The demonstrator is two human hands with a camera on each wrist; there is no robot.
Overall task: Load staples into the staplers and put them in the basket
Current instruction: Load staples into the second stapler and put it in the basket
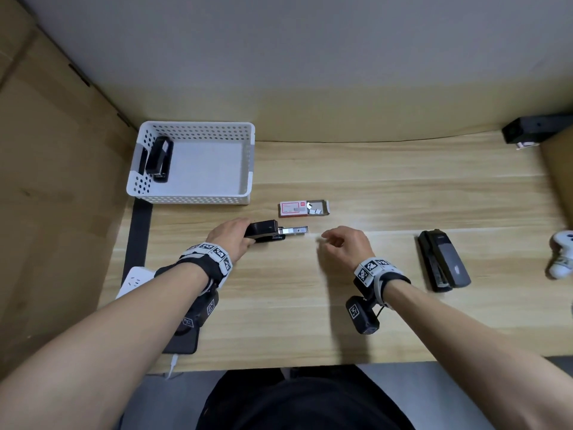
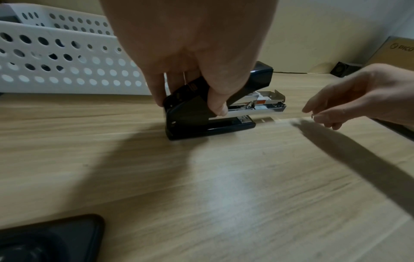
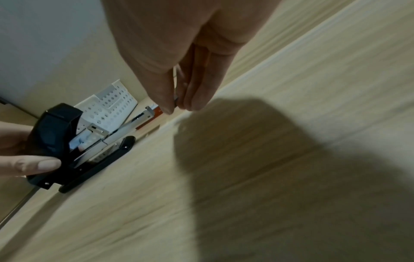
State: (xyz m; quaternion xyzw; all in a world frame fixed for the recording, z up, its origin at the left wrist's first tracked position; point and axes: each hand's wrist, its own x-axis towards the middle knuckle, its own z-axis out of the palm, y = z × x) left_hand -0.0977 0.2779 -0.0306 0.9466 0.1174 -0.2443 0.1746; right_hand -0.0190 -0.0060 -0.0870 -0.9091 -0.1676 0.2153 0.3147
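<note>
Stapler [image 1: 263, 234] stood on the table [image 1: 310, 305] near the basket [image 1: 192, 200], tray slid out rightward, gripped by my left hand [image 1: 231, 240]. My right hand [image 3: 179, 74], just right of the tray, pinched a staple strip [image 3: 175, 99]. Another stapler lay in the basket.

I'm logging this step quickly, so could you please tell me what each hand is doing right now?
Left hand: grips the stapler, its tray slid out.
Right hand: pinches a staple strip, clear of the stapler.

cardboard box [image 2: 394, 51], partial "PICO" lettering
</note>
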